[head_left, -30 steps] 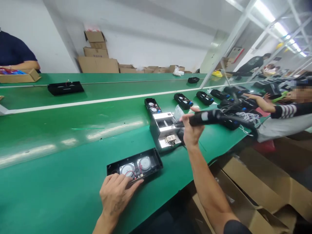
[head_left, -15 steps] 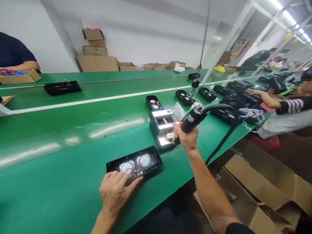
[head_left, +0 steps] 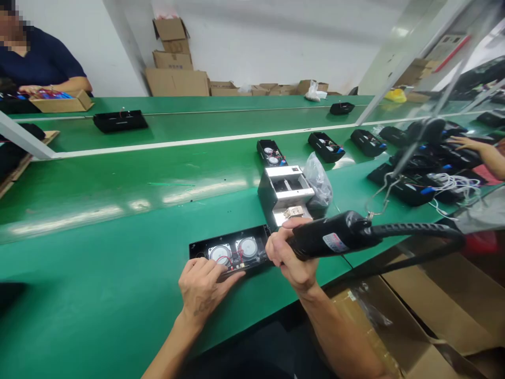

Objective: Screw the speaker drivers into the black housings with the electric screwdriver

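Observation:
My left hand [head_left: 203, 287] is closed over the near edge of a black speaker case [head_left: 233, 239], which lies open side up on the green bench. Inside it show two round speaker drivers [head_left: 246, 248] and thin red wires. In my right hand [head_left: 294, 259] is a black electric screwdriver [head_left: 335, 237], slanting and hung from a wire hook [head_left: 381, 197]. Its tip is hidden behind my fingers, beside the right end of the case. Just beyond stands a silver and black screw feeder box [head_left: 287, 196].
A clear plastic bag [head_left: 317, 181] sits against the feeder. More black cases [head_left: 326, 147] line the bench to the right, near white cables [head_left: 453, 181] and another person's hand [head_left: 467, 145]. Cardboard boxes [head_left: 437, 284] stand below right. Across the bench sits a person [head_left: 51, 58].
My right hand has brought the screwdriver from the feeder toward me, to the right end of the speaker case, tilting it flatter. My left hand keeps its hold. The view has turned rightward.

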Action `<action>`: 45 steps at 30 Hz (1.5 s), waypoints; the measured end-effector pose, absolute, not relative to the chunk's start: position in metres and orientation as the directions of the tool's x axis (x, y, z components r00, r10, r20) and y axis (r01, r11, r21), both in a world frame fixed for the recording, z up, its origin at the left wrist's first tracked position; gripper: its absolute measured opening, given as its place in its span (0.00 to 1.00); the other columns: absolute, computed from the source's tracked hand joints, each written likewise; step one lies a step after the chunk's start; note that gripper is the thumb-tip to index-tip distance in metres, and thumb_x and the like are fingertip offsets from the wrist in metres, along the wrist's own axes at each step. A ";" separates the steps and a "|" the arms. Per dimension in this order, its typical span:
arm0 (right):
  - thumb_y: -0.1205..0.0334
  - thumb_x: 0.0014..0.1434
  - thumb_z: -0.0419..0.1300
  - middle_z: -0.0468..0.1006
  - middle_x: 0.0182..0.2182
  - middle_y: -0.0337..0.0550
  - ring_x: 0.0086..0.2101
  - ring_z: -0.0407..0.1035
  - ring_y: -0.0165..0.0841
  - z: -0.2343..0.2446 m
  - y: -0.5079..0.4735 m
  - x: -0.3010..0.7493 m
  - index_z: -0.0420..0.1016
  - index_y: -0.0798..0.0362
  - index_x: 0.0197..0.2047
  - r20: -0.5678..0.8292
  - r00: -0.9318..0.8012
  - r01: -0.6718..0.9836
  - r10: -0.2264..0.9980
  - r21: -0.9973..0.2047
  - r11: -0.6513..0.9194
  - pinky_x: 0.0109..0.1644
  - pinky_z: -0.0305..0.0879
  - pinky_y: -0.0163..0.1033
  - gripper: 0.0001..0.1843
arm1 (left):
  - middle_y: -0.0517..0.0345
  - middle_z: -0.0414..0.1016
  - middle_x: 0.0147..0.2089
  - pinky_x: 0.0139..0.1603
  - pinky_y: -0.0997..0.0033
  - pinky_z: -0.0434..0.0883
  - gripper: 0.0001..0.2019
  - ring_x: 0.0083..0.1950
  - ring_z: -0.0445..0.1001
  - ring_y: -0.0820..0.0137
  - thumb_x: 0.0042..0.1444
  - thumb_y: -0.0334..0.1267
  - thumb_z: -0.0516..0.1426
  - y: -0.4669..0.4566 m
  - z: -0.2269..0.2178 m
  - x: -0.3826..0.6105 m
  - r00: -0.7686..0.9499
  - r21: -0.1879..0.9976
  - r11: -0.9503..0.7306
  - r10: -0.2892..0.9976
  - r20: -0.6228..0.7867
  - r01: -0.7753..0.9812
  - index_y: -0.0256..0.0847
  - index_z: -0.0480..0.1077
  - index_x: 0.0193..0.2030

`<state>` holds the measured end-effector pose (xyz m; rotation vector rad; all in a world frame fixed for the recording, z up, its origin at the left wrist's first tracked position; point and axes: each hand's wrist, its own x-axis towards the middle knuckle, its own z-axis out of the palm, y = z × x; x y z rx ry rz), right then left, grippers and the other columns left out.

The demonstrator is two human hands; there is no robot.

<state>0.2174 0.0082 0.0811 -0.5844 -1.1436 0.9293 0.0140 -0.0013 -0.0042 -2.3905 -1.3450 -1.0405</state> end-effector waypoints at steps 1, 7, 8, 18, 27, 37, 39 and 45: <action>0.70 0.67 0.60 0.66 0.21 0.26 0.18 0.60 0.23 0.080 0.009 0.216 0.66 0.44 0.52 0.503 0.120 -0.318 0.856 -0.797 0.513 0.25 0.60 0.33 0.15 | 0.64 0.72 0.23 0.38 0.63 0.64 0.18 0.27 0.69 0.67 0.55 0.55 0.68 -0.001 -0.004 0.014 0.335 0.156 -0.564 0.665 0.667 0.811 0.44 0.73 0.27; 0.69 0.66 0.62 0.66 0.21 0.26 0.18 0.60 0.23 0.076 0.011 0.210 0.66 0.45 0.52 0.482 0.121 -0.320 0.868 -0.809 0.494 0.24 0.61 0.33 0.15 | 0.64 0.72 0.23 0.38 0.63 0.64 0.18 0.27 0.69 0.67 0.55 0.55 0.68 -0.002 -0.005 0.013 0.331 0.167 -0.563 0.673 0.662 0.809 0.44 0.72 0.27; 0.69 0.65 0.62 0.66 0.21 0.25 0.18 0.60 0.23 0.076 0.011 0.209 0.66 0.45 0.51 0.479 0.121 -0.311 0.870 -0.814 0.491 0.24 0.61 0.33 0.14 | 0.64 0.72 0.23 0.38 0.63 0.64 0.18 0.27 0.69 0.67 0.55 0.55 0.67 -0.002 -0.005 0.013 0.331 0.168 -0.562 0.674 0.660 0.810 0.44 0.72 0.27; 0.60 0.63 0.65 0.64 0.23 0.28 0.21 0.63 0.27 0.063 0.007 0.207 0.63 0.45 0.42 0.456 0.056 -0.078 0.888 -0.885 0.459 0.26 0.66 0.37 0.12 | 0.63 0.72 0.22 0.38 0.63 0.63 0.18 0.27 0.68 0.68 0.56 0.55 0.67 0.000 -0.005 0.014 0.336 0.177 -0.565 0.683 0.649 0.806 0.44 0.73 0.27; 0.67 0.58 0.66 0.70 0.24 0.28 0.23 0.67 0.29 0.085 0.008 0.204 0.67 0.43 0.47 0.531 0.030 0.034 0.847 -0.847 0.530 0.28 0.69 0.38 0.17 | 0.64 0.72 0.23 0.39 0.63 0.64 0.16 0.28 0.68 0.68 0.57 0.52 0.67 0.000 -0.004 0.009 0.336 0.179 -0.575 0.671 0.661 0.798 0.44 0.73 0.29; 0.59 0.57 0.68 0.67 0.17 0.24 0.15 0.61 0.26 0.104 0.082 0.302 0.67 0.50 0.41 0.578 0.585 0.235 0.569 -0.792 0.563 0.24 0.62 0.38 0.14 | 0.61 0.72 0.24 0.36 0.64 0.65 0.20 0.26 0.69 0.67 0.56 0.57 0.65 0.000 -0.009 0.038 0.208 0.208 -0.487 0.668 0.715 0.849 0.41 0.72 0.35; 0.59 0.56 0.69 0.68 0.16 0.25 0.15 0.60 0.26 0.099 0.085 0.304 0.66 0.50 0.38 0.569 0.533 0.216 0.626 -0.807 0.550 0.25 0.62 0.38 0.15 | 0.61 0.73 0.25 0.37 0.64 0.65 0.20 0.27 0.70 0.66 0.57 0.57 0.65 0.000 -0.010 0.040 0.210 0.222 -0.489 0.681 0.702 0.843 0.41 0.72 0.36; 0.63 0.58 0.69 0.64 0.17 0.24 0.15 0.58 0.24 0.111 0.050 0.271 0.68 0.49 0.44 0.464 0.303 -0.073 0.832 -0.860 0.506 0.21 0.58 0.35 0.15 | 0.60 0.77 0.29 0.38 0.67 0.69 0.20 0.33 0.75 0.65 0.56 0.53 0.67 -0.001 -0.012 0.031 0.227 0.305 -0.537 0.710 0.667 0.786 0.40 0.69 0.41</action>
